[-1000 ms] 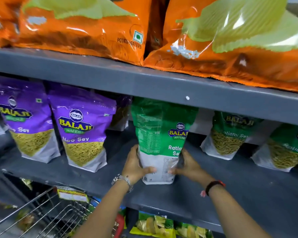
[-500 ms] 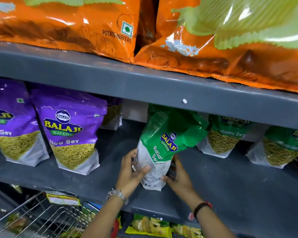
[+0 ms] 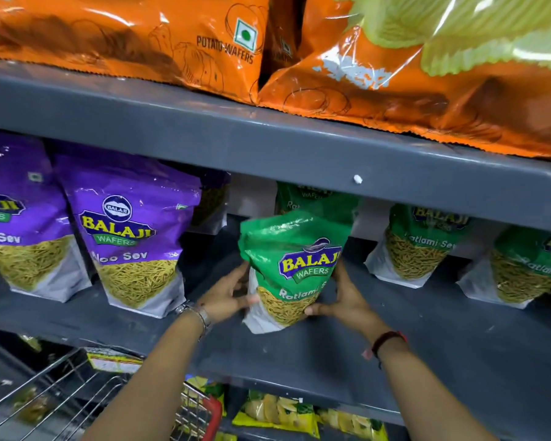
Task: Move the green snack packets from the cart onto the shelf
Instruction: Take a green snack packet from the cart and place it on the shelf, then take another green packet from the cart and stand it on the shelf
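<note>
A person's two hands steady a green snack packet (image 3: 295, 268) on the grey middle shelf (image 3: 427, 345) of a shop rack, its printed front turned outward, probably so the label faces shoppers like its neighbours. The packet stands on the shelf board near the front edge, leaning slightly, with a second green packet (image 3: 315, 198) directly behind it, two more green packets (image 3: 420, 246) to its right and purple packets (image 3: 131, 237) to its left. The left hand (image 3: 226, 297) presses the packet's lower left side, thumb across the front; the right hand (image 3: 344, 300) cups the lower right side, thumb at the bottom corner. Each grip is partly closed around the packet, fingers wrapped loosely rather than clenched, seemingly to square it upright. Below the packet and to its left, the wire cart (image 3: 77, 399) shows at the frame's edge; orange wafer bags (image 3: 395, 74) fill the shelf above it.
</note>
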`<state>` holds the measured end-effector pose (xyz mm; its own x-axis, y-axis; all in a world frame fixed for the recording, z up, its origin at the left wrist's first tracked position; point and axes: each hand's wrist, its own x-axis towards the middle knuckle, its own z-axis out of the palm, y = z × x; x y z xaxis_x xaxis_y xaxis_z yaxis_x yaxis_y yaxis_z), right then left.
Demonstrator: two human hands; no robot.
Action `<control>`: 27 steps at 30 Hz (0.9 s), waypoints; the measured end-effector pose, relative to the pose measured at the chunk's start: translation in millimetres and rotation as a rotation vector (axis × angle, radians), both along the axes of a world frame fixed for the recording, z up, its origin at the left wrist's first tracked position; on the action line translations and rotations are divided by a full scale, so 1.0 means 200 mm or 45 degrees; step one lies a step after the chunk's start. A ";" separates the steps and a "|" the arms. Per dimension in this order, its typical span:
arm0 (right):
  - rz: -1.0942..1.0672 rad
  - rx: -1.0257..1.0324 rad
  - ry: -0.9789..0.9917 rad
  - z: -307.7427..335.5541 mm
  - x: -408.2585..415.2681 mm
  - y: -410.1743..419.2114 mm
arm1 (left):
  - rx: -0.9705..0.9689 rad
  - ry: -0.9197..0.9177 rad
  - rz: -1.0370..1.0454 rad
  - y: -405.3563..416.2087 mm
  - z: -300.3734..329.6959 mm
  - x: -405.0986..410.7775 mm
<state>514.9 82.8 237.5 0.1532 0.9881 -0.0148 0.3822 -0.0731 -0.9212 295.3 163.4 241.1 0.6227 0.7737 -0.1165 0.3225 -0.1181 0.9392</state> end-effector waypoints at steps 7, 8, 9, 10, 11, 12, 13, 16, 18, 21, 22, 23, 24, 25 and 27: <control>-0.287 0.183 -0.051 -0.02 -0.16 -0.05 | 0.030 -0.376 0.171 -0.11 -0.09 0.00; -0.307 0.199 -0.061 -0.03 -0.19 -0.06 | 0.021 -0.377 0.131 -0.11 -0.10 0.00; -0.318 0.215 -0.073 -0.03 -0.21 -0.07 | 0.021 -0.360 0.116 -0.12 -0.10 0.00; -0.324 0.230 -0.085 -0.04 -0.22 -0.08 | 0.027 -0.347 0.126 -0.12 -0.10 0.00; -0.326 0.241 -0.089 -0.04 -0.24 -0.09 | 0.038 -0.344 0.155 -0.12 -0.10 0.01; -0.325 0.245 -0.082 -0.03 -0.24 -0.09 | 0.061 -0.343 0.195 -0.12 -0.10 0.02; -0.320 0.247 -0.077 -0.03 -0.25 -0.10 | 0.093 -0.335 0.235 -0.12 -0.09 0.03; -0.306 0.243 -0.085 -0.04 -0.25 -0.13 | 0.160 -0.299 0.331 -0.17 -0.09 0.04; -0.394 0.200 -0.093 -0.07 -0.26 -0.17 | 0.214 -0.246 0.437 -0.21 -0.09 0.03; -0.656 0.300 -0.153 -0.13 -0.34 -0.27 | 0.303 -0.167 0.585 -0.29 -0.10 0.00; -0.683 0.362 -0.205 -0.16 -0.39 -0.31 | 0.345 -0.149 0.639 -0.32 -0.10 -0.03; -0.649 0.406 -0.234 -0.18 -0.44 -0.34 | 0.386 -0.131 0.709 -0.35 -0.11 -0.08; -0.560 0.427 -0.245 -0.19 -0.50 -0.36 | 0.407 -0.119 0.794 -0.38 -0.12 -0.15; -0.451 0.438 -0.263 -0.21 -0.55 -0.37 | 0.405 -0.120 0.866 -0.42 -0.14 -0.22; -0.304 0.474 -0.336 -0.21 -0.64 -0.35 | 0.323 -0.159 0.970 -0.50 -0.20 -0.38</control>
